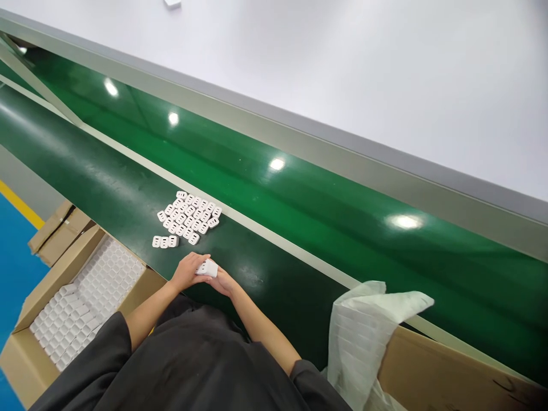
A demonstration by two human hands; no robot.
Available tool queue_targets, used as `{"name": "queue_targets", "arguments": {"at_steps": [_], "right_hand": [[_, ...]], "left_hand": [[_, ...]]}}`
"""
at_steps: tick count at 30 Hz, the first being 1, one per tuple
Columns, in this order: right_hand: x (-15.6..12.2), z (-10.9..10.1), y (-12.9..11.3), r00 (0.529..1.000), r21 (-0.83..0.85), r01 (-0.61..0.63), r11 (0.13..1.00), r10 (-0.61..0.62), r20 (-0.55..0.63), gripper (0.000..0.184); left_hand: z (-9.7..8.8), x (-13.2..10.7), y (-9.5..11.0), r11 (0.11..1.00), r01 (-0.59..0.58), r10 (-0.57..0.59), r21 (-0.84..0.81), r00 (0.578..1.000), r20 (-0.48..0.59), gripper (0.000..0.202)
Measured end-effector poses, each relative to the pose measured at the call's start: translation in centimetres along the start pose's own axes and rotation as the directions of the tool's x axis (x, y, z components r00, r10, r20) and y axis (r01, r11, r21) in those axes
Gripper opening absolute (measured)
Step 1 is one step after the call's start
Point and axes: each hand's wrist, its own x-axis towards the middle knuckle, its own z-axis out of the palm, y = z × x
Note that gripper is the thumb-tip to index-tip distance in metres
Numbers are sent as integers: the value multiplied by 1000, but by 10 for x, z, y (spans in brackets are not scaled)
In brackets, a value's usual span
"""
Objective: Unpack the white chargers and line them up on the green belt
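My left hand and my right hand meet over the near edge of the green bench. Between them they grip a few small white charger blocks pressed side by side; dark slots show on the left end. Fingers of both hands are closed round the blocks, and the right fingers are partly hidden behind them. Just beyond, a cluster of similar white blocks stands on the bench, slotted faces up. A short row of three blocks sits apart, left of my hands.
An open carton at lower left holds many white blocks in rows. At lower right stands another carton with a translucent plastic liner over its edge. Beyond the bench runs a green belt, then a white raised surface.
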Motion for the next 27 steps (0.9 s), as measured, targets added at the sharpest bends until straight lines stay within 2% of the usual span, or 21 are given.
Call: {"name": "queue_targets", "arguments": {"at_steps": [4,7,10,14,20,24,27], "right_hand": [[-1,-1,1,1000,-100,-28,995,27,-12,57],[-5,-8,-4,999,-212,-36,977,27,-44,48],[-7,-17,-10,995,-341,-5,940,-29,-95,43],[-1,-18,-12,980,-511,47,858,-139,-144,38],[7,-6,-4,935,-647,114,754,-302,-188,46],[6,-5,-2,926,-661,135,738,-332,-182,53],[5,-7,-3,929,-657,141,740,-328,-170,55]], "left_hand": [[-4,-8,-13,998,-19,18,58,1000,17,57],[-12,-12,-31,991,-26,22,135,999,30,55],[-16,-9,-51,978,-56,42,200,996,73,50],[-10,0,-69,965,-135,98,226,981,166,44],[-3,5,-72,963,-157,106,218,968,228,47],[-4,16,-76,976,-139,92,170,961,261,47],[-9,20,-80,988,-87,53,130,968,244,45]]}}
